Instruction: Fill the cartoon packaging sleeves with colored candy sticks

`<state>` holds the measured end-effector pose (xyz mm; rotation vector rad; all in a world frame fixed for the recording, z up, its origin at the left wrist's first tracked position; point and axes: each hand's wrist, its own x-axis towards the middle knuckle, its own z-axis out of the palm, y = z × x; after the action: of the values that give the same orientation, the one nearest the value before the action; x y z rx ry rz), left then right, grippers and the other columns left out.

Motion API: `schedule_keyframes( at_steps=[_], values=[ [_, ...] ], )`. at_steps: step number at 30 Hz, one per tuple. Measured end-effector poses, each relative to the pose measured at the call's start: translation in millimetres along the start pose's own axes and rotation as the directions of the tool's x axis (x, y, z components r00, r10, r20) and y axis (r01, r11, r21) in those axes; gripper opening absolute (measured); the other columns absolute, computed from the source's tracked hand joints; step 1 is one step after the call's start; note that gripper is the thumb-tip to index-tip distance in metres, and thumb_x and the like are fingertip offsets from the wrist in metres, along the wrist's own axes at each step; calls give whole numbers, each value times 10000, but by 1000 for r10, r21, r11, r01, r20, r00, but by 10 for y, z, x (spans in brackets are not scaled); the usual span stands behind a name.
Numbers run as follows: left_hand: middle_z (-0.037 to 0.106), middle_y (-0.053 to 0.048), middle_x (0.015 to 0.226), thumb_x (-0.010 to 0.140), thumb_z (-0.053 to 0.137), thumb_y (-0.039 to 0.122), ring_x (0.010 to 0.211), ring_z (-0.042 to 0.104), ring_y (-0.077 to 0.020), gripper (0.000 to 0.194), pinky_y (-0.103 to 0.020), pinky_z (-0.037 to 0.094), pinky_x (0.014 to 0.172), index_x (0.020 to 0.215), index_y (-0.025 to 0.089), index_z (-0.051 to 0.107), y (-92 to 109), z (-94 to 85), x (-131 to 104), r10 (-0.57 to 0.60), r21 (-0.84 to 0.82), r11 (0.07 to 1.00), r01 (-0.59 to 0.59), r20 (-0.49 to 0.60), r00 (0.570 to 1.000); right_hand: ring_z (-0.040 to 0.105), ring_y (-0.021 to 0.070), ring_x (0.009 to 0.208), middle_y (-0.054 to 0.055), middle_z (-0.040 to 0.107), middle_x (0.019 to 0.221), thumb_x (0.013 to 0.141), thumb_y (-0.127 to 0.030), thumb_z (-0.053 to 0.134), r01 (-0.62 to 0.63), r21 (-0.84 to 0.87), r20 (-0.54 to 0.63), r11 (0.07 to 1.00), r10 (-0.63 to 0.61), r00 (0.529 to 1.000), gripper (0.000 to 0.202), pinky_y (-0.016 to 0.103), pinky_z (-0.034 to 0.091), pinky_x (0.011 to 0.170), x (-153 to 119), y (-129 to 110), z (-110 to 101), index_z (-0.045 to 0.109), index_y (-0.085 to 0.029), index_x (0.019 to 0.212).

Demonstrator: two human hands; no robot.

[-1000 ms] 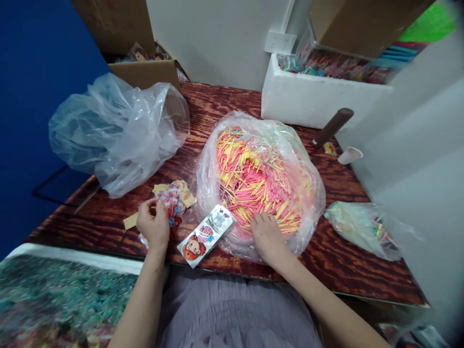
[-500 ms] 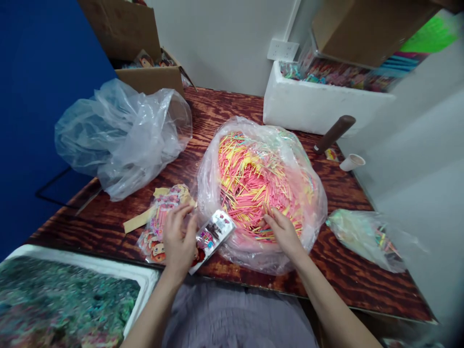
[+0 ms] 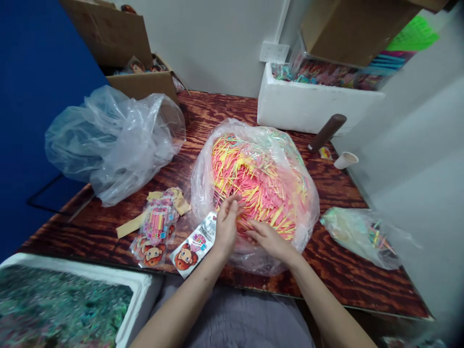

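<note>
A large clear plastic bag [image 3: 201, 169] lies open on the table, full of thin pink and yellow sticks [image 3: 253, 186]. Over its near left part is my left hand [image 3: 228, 224], fingers bent together; what they hold, if anything, is too small to name. My right hand [image 3: 268, 238] reaches in from the right, thumb and fingers pinched low over the sticks, their contents unclear. Beside my left wrist lies a silver packet with a cartoon face [image 3: 194, 246]. Farther left, small printed packets [image 3: 155, 229] are piled with pale yellow strips [image 3: 133, 224].
A crumpled clear bag [image 3: 123, 140] and a cardboard box [image 3: 145, 83] stand at the left back. White foam boxes [image 3: 308, 104] [image 3: 145, 285] are at back right and front left. A brown tube [image 3: 328, 131], a cup [image 3: 346, 160] and a small bag [image 3: 355, 234] are on the right.
My left hand has moved right, from the printed packets to the sticks. My right hand has shifted slightly left and down. The view has shifted a little.
</note>
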<state>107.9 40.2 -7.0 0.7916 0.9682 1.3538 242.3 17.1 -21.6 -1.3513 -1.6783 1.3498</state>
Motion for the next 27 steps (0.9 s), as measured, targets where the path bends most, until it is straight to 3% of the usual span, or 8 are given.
schedule_keyframes(
  at_steps=[5,10,15,21,23,25,27],
  values=[
    [656,-105,1185,914,535,391,1133,602,-235,293,-401,439,1025,1075,175,650,37,23,28,44,141,988,-62,126,991,576,165,698,-18,631,720,845,-197,545,79,-6,-26,997,-79,996,131,272,468,672,69,75,46,584,-208,721],
    [652,-98,1206,940,496,353,1166,581,-217,300,-380,410,1049,1136,172,634,81,-99,-41,81,303,945,-125,154,985,645,181,636,-8,661,690,890,-288,505,-18,61,-202,998,30,979,137,285,505,615,20,103,-23,576,-219,795],
    [614,-79,1289,958,485,344,1230,539,-204,323,-369,384,1074,1232,208,588,120,-137,-162,134,447,869,-215,206,969,675,210,699,45,709,821,936,-340,449,-22,-21,-430,1000,11,903,155,310,517,654,-176,120,23,547,-229,890],
    [616,-70,1284,967,480,320,1229,537,-198,308,-370,386,1075,1240,222,581,136,-151,-276,164,538,787,-301,288,943,673,253,875,80,708,933,932,-265,437,-51,-258,-464,965,-77,883,213,356,497,762,-329,100,63,610,-215,1046],
    [614,-73,1288,970,474,316,1232,536,-199,305,-376,389,1077,1240,220,579,140,-167,-295,168,538,788,-300,280,945,667,240,897,78,705,963,939,-278,442,-20,-198,-521,980,-88,849,215,347,497,776,-337,57,40,610,-215,1057],
    [610,-79,1293,973,465,316,1234,537,-205,308,-387,399,1076,1245,217,573,142,-174,-324,173,529,796,-296,270,947,664,212,809,62,707,902,943,-331,471,26,-9,-584,1000,-26,812,193,319,507,723,-334,17,61,606,-209,1007],
    [592,-86,1319,977,455,311,1249,528,-211,326,-400,403,1081,1275,220,548,134,-167,-377,173,532,791,-301,278,945,650,188,728,37,700,825,932,-386,510,74,215,-592,974,70,803,198,297,517,681,-337,15,147,595,-207,939]
  ],
)
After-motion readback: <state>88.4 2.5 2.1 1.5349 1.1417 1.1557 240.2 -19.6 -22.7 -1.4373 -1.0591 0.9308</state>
